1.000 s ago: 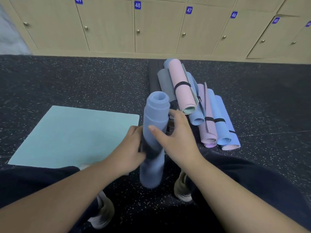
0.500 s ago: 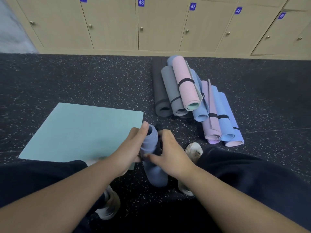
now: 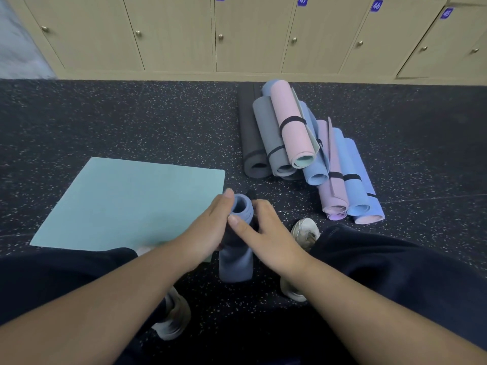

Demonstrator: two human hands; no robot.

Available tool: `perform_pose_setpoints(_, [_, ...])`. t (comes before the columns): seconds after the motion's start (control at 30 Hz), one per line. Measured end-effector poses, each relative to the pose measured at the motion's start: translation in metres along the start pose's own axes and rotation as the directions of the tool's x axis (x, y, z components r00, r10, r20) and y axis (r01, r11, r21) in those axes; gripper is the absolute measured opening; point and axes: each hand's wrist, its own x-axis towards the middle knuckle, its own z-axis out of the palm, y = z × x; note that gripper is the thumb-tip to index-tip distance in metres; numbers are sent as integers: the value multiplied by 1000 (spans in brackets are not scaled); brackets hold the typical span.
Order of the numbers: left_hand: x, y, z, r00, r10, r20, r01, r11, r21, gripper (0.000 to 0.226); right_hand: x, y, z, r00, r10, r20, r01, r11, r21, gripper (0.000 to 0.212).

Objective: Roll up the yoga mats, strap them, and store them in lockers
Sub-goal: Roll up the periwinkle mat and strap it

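Observation:
A rolled blue-grey yoga mat (image 3: 235, 262) stands upright on the dark floor between my feet. My left hand (image 3: 208, 227) grips its upper part from the left. From the right, my right hand (image 3: 266, 233) wraps round it, thumb across the front. A black strap (image 3: 251, 194) shows just behind the roll's top, at my right fingertips. A teal mat (image 3: 126, 204) lies flat on the floor to the left. A pile of rolled, strapped mats (image 3: 303, 151) in grey, pink, blue and purple lies ahead on the right.
A row of beige lockers (image 3: 253, 35) with numbered blue tags and round knobs, all doors closed, lines the far side. My two shoes (image 3: 303, 233) rest on the speckled floor (image 3: 131, 122) either side of the roll.
The blue-grey roll has come down from a raised, tilted hold to stand low on the floor. Both hands followed it down and stay round its top.

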Motion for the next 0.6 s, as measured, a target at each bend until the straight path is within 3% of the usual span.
perform_pose_setpoints(0.2, [6, -5, 5, 999, -22, 41, 22, 1000, 2, 36, 6, 15, 2, 997, 69, 18, -68, 996, -55, 73])
perform_pose_setpoints(0.4, [8, -13, 8, 996, -63, 67, 71, 991, -115, 21, 0, 17, -10, 994, 70, 85, -62, 994, -86, 40])
perform_pose_setpoints(0.5, [8, -18, 8, 991, -77, 108, 92, 985, -143, 21, -1, 10, -10, 994, 74, 79, -71, 997, -34, 5])
perform_pose_setpoints(0.6, [7, -21, 10, 993, -30, 110, 39, 996, -75, 24, 0, 10, -9, 993, 97, 67, -96, 995, -17, 21])
